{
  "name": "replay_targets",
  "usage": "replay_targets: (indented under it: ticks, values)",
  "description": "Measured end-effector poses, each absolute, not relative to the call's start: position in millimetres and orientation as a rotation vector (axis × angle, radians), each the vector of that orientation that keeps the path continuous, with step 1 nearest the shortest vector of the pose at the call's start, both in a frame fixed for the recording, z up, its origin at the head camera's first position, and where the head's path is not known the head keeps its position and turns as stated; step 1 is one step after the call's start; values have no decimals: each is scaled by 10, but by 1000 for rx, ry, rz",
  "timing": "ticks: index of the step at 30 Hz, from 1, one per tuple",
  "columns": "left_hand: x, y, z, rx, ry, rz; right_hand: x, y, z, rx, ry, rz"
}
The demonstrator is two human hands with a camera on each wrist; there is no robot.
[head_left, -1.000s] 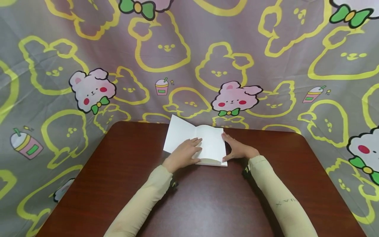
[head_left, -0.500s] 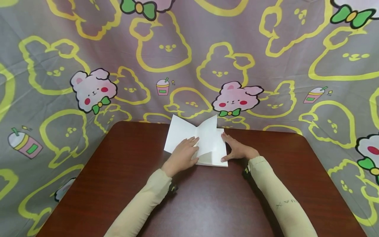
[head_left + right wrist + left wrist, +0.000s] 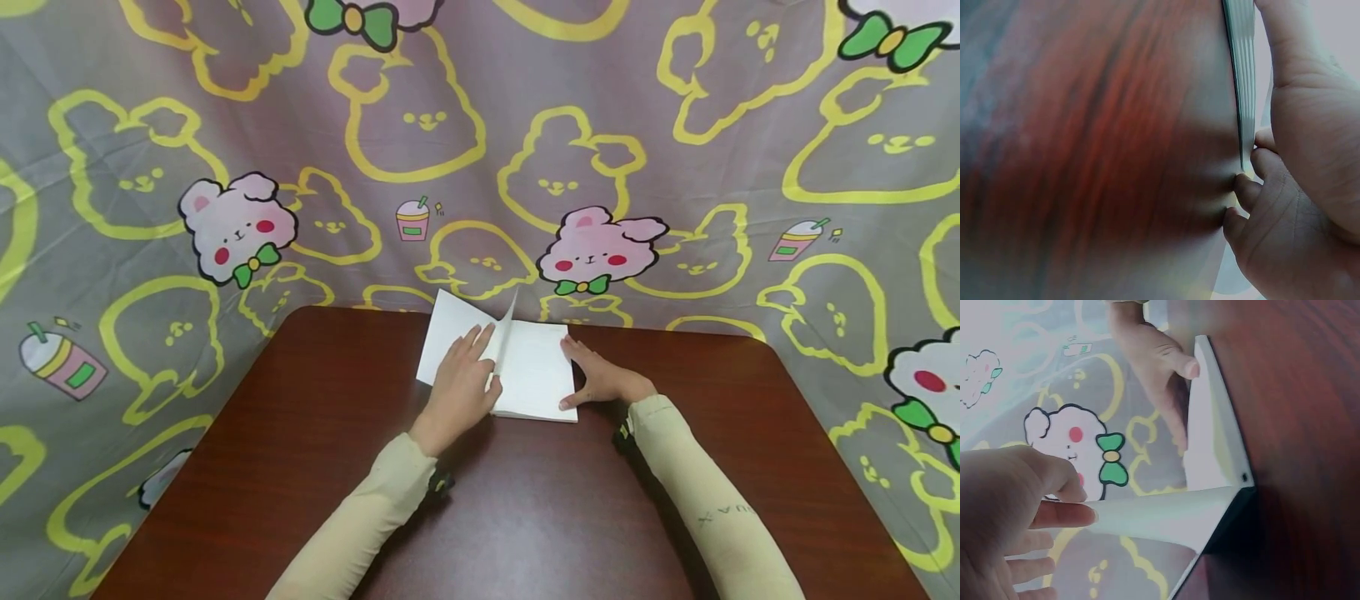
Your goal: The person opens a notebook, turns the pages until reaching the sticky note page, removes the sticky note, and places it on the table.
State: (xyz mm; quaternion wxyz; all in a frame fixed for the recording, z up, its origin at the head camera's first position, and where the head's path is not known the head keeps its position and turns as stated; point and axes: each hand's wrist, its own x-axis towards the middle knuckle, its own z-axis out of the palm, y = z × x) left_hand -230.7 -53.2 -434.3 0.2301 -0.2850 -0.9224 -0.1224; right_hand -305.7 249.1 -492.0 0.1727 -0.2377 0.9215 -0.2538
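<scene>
An open book (image 3: 536, 371) with blank white pages lies near the far edge of the table. One leaf (image 3: 508, 329) stands almost upright by the spine in the head view. Over the left-hand pages is my left hand (image 3: 461, 383), its fingers extended, with thumb and forefinger beside the standing leaf. In the left wrist view the forefinger (image 3: 1072, 514) lies along a pale page (image 3: 1154, 512). At the right edge, my right hand (image 3: 603, 375) rests with thumb and fingers spread, touching the near and far parts of that edge. The right wrist view shows the page block (image 3: 1244, 75) beside this hand.
The dark reddish-brown table (image 3: 480, 517) spreads around the book. Behind and at both sides hangs a grey curtain (image 3: 465, 100) with cartoon rabbits and yellow outlines, close to the table's far edge. Both forearms wear pale sleeves (image 3: 367, 508).
A leaf has lifted from the right side and swung left to stand near the spine. My left hand has shifted slightly left and away, its fingers more extended. The right hand has stayed put.
</scene>
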Motion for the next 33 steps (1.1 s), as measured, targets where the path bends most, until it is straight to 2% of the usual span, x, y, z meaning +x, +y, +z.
replay_targets:
  ticks: [18,33]
  values:
    - [-2320,-671,-4054,-685,-2416,-390,-3074,2497,-4880,-687,2605,-713]
    - [-2316,-903,-4069,-582,-2490,-255,-3061,2482,-4854,-691,2606,-697]
